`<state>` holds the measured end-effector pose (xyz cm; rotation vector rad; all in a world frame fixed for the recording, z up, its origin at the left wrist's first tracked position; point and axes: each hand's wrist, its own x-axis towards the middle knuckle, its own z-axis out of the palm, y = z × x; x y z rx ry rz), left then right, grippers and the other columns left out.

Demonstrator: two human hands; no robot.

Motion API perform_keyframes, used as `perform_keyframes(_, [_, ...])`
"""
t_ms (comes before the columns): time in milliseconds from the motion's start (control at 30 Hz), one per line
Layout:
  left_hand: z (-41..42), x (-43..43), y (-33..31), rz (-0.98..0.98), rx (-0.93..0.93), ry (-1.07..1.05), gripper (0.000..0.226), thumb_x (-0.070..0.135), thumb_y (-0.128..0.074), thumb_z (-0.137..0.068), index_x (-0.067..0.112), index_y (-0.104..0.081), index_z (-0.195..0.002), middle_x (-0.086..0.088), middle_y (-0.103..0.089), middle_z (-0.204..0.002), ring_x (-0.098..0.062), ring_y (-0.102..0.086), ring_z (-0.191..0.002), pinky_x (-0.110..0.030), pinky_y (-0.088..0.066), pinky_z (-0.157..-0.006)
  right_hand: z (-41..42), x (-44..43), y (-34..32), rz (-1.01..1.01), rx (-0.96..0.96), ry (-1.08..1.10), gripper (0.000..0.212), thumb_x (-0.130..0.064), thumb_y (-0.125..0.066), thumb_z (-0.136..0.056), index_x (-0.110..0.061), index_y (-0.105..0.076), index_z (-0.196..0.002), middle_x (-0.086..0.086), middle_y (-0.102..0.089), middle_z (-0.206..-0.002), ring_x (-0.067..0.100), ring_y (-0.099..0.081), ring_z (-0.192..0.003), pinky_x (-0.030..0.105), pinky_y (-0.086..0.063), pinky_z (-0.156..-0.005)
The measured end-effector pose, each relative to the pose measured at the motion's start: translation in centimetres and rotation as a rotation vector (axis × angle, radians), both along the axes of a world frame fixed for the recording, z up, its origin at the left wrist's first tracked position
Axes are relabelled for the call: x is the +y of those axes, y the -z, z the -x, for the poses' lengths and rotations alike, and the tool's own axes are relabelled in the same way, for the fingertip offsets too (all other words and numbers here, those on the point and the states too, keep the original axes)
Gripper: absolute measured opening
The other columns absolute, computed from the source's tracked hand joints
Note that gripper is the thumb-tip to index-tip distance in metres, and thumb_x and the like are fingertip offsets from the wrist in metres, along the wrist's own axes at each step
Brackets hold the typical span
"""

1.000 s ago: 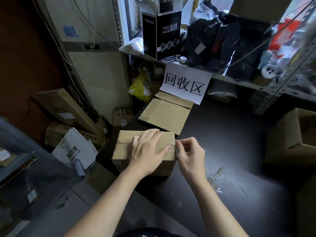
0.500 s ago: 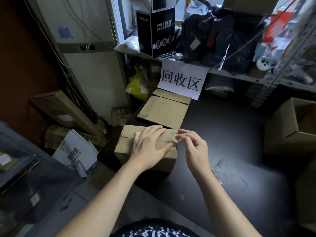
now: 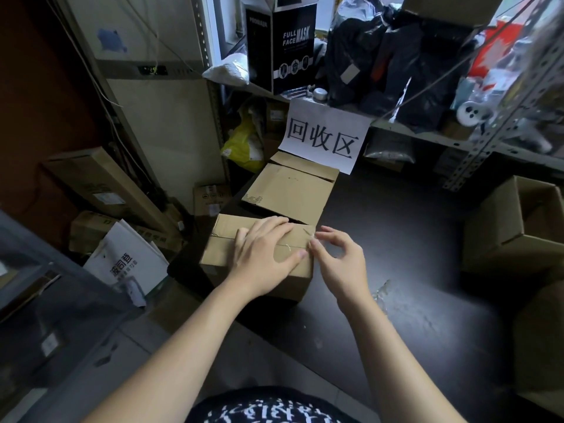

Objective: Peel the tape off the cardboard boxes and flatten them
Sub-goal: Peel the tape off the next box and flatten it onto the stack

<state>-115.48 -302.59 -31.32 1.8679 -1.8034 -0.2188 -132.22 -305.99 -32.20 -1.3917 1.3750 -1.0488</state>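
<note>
A small closed cardboard box (image 3: 224, 251) sits at the near left of the dark table (image 3: 412, 239). Clear tape (image 3: 290, 246) runs along its top seam. My left hand (image 3: 265, 254) lies flat on the lid with straight fingers and presses it down. My right hand (image 3: 338, 261) is at the box's right edge, thumb and forefinger pinching the loose tape end (image 3: 312, 242) there. Behind the box lies a flattened cardboard box (image 3: 290, 193).
An open cardboard box (image 3: 518, 227) stands at the table's right edge. A white paper sign (image 3: 326, 138) hangs from the cluttered metal shelf (image 3: 427, 132) behind. Crumpled clear tape (image 3: 381, 294) lies right of my arm. Boxes and a white bag (image 3: 128, 261) crowd the floor left.
My right hand has shifted a little up along the box's right edge and its fingers have spread, still working the tape end. My left hand stays flat on the lid.
</note>
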Motion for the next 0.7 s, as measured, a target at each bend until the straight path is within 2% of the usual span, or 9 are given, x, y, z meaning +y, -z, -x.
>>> perform_keyframes(67, [0.0, 0.2, 0.0, 0.009, 0.008, 0.008, 0.057, 0.063, -0.059, -0.088, 0.033, -0.059, -0.137, 0.019, -0.049, -0.147, -0.004, -0.038, -0.139, -0.04, -0.03, -0.106, -0.4, 0.2, -0.2, -0.055, -0.12, 0.042, 0.004, -0.019, -0.072, -0.096, -0.021, -0.075, -0.094, -0.012, -0.075, -0.105, 0.008, -0.069, -0.101, 0.032, -0.056, -0.09])
perform_keyframes(133, [0.1, 0.4, 0.0, 0.006, 0.02, 0.028, 0.059, 0.064, -0.057, -0.085, 0.033, -0.06, -0.136, 0.019, -0.049, -0.147, -0.004, -0.038, -0.139, -0.038, -0.029, -0.105, -0.6, 0.2, -0.4, -0.061, -0.132, 0.11, 0.011, -0.02, -0.068, -0.099, -0.018, -0.073, -0.09, -0.009, -0.075, -0.089, 0.011, -0.07, -0.085, 0.028, -0.054, -0.077])
perform_keyframes(167, [0.2, 0.6, -0.1, 0.023, 0.036, 0.034, 0.059, 0.063, -0.059, -0.084, 0.033, -0.061, -0.135, 0.019, -0.05, -0.146, -0.004, -0.039, -0.138, -0.035, -0.028, -0.104, -0.6, 0.2, -0.5, -0.043, -0.116, 0.128, 0.013, -0.022, -0.067, -0.099, -0.018, -0.072, -0.088, -0.007, -0.074, -0.084, 0.012, -0.07, -0.082, 0.03, -0.055, -0.076])
perform_keyframes(233, [0.1, 0.9, -0.5, 0.1, 0.107, 0.038, 0.054, 0.057, -0.066, -0.081, 0.033, -0.064, -0.131, 0.018, -0.053, -0.14, -0.006, -0.042, -0.134, -0.031, -0.028, -0.098, -0.7, 0.3, -0.9, 0.022, -0.114, 0.132, 0.014, -0.024, -0.067, -0.1, -0.021, -0.071, -0.088, -0.007, -0.074, -0.082, 0.013, -0.07, -0.082, 0.035, -0.058, -0.08])
perform_keyframes(300, [0.0, 1.1, -1.1, 0.168, 0.176, 0.064, 0.053, 0.045, -0.075, -0.08, 0.032, -0.063, -0.131, 0.016, -0.051, -0.134, -0.008, -0.044, -0.128, -0.033, -0.034, -0.1, -1.0, 0.2, -2.0, 0.119, -0.116, 0.141, 0.013, -0.024, -0.067, -0.1, -0.022, -0.07, -0.088, -0.009, -0.073, -0.084, 0.009, -0.069, -0.083, 0.032, -0.056, -0.08])
perform_keyframes(400, [0.3, 1.2, -1.8, 0.189, 0.247, 0.071, 0.068, 0.025, -0.084, -0.079, 0.027, -0.055, -0.14, 0.012, -0.045, -0.132, -0.013, -0.047, -0.125, -0.037, -0.04, -0.107, -1.2, 0.0, -4.2, 0.271, -0.082, 0.123, 0.01, -0.021, -0.067, -0.1, -0.021, -0.069, -0.09, -0.014, -0.075, -0.09, 0.003, -0.07, -0.088, 0.022, -0.054, -0.08])
perform_keyframes(533, [0.3, 0.8, -1.4, 0.217, 0.286, 0.002, 0.086, 0.018, -0.091, -0.069, 0.021, -0.053, -0.147, 0.007, -0.047, -0.126, -0.018, -0.048, -0.121, -0.032, -0.042, -0.106, -1.7, 0.7, -4.9, 0.368, -0.066, 0.084, 0.011, -0.014, -0.067, -0.099, -0.017, -0.069, -0.09, -0.017, -0.076, -0.097, 0.002, -0.071, -0.093, 0.017, -0.053, -0.08])
perform_keyframes(600, [0.1, 0.9, -0.7, 0.211, 0.341, -0.042, 0.084, 0.018, -0.096, -0.062, 0.022, -0.062, -0.139, 0.008, -0.051, -0.119, -0.013, -0.053, -0.114, -0.028, -0.048, -0.099, -1.9, 1.1, -4.4, 0.375, -0.04, 0.097, 0.013, -0.014, -0.068, -0.099, -0.021, -0.069, -0.088, -0.018, -0.075, -0.094, 0.002, -0.071, -0.091, 0.017, -0.052, -0.078])
perform_keyframes(700, [0.7, 1.6, 0.1, 0.168, 0.395, -0.122, 0.071, 0.029, -0.099, -0.056, 0.031, -0.071, -0.121, 0.017, -0.052, -0.111, -0.009, -0.059, -0.102, -0.033, -0.056, -0.081, -1.7, 1.5, -3.7, 0.368, 0.019, 0.107, 0.018, -0.018, -0.069, -0.098, -0.031, -0.067, -0.086, -0.017, -0.074, -0.088, 0.003, -0.07, -0.088, 0.021, -0.054, -0.076])
